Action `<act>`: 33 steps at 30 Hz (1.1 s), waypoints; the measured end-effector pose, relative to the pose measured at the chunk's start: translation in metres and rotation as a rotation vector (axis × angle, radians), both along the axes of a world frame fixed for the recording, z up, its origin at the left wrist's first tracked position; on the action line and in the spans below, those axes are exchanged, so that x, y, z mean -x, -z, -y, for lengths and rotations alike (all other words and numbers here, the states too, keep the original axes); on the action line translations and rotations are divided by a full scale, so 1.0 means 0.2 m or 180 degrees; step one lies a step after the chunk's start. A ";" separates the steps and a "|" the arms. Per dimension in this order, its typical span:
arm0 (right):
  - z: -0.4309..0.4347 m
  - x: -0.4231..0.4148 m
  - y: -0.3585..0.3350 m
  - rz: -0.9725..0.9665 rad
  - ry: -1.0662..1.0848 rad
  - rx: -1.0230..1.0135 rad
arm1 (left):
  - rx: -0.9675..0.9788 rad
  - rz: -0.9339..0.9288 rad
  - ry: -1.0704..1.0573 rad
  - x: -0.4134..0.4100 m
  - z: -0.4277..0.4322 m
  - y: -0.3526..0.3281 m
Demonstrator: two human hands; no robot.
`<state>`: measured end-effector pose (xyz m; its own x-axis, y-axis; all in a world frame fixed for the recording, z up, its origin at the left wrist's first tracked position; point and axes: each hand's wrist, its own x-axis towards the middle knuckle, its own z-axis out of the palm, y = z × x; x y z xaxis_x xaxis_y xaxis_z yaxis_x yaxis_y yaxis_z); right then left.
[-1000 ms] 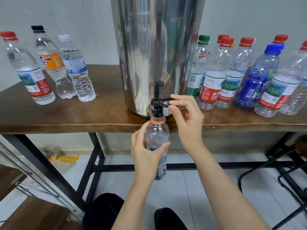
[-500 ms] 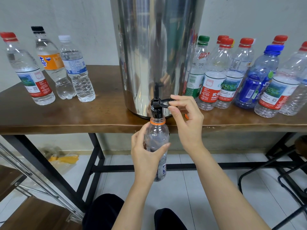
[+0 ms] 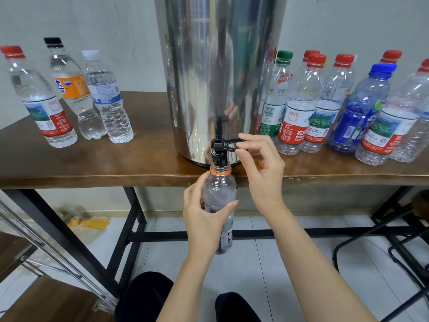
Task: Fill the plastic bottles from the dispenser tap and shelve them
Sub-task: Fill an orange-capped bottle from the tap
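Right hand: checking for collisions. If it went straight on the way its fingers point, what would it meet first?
The right hand pinches the tap lever, pointing left; going on, it would likely meet the tap head.

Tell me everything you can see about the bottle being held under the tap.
The bottle is clear plastic, capless, with an orange ring round its neck and a partly hidden white-and-blue label low on its body. It is upright in the air below the table edge, its mouth right under the black tap. The left hand grips its upper body, thumb on one side, fingers on the other. Its fill level cannot be told.
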<state>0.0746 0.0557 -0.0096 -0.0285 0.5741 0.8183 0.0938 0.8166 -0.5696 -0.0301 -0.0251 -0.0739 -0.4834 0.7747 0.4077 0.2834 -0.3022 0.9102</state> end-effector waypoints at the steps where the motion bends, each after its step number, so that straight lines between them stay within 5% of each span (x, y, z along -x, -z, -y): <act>1: 0.00 0.00 0.00 -0.0001 -0.0005 0.0002 | 0.0004 0.0007 -0.0001 0.00 0.00 0.00; 33: 0.02 -0.05 -0.04 0.0276 -0.0077 -0.0030 | -0.0050 0.0192 0.0068 0.00 0.00 -0.01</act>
<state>0.0840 0.0525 -0.0010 -0.1133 0.5646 0.8175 0.1226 0.8245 -0.5525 -0.0292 -0.0247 -0.0722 -0.4908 0.7788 0.3906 0.2215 -0.3220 0.9205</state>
